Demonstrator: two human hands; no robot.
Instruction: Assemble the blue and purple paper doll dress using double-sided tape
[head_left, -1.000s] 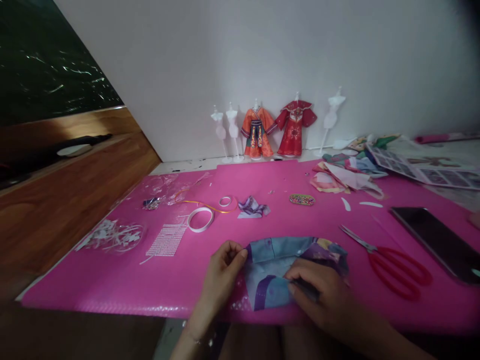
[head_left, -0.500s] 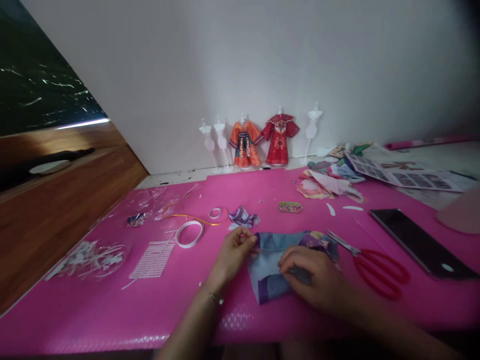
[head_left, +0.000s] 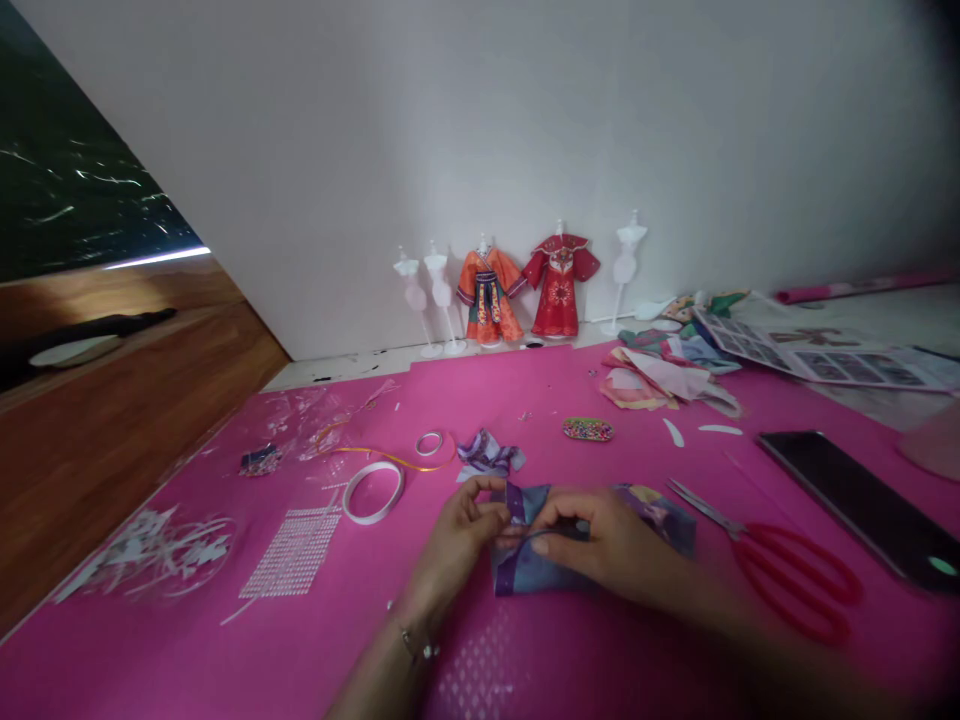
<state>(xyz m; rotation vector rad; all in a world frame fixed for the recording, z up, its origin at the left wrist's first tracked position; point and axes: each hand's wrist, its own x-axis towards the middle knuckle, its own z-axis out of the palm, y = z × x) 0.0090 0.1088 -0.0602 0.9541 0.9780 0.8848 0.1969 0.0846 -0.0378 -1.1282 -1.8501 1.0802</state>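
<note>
Head view: a blue-and-purple cloth piece (head_left: 544,578) lies folded on the pink-covered desk (head_left: 300,665), its long axis running left to right, purple-banded end pointing left. The left hand (head_left: 459,525) pinches that end; the right hand's (head_left: 611,550) grip is closed on the fold. Red-handled scissors (head_left: 752,537) rest just right, blades angled away and leftward.

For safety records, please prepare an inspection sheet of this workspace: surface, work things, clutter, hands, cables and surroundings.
Surface: pink mat, partly glossy
Work things: blue-and-purple printed cloth, partly hidden
Clutter: red-handled scissors and smartphone right of the cloth; rhinestone sheet left
Hands: left hand pinches the cloth's left end; right hand lies across it, grip unclear
Cables: nothing seen
Surroundings: five doll mannequins before a white wall, two dressed
</note>
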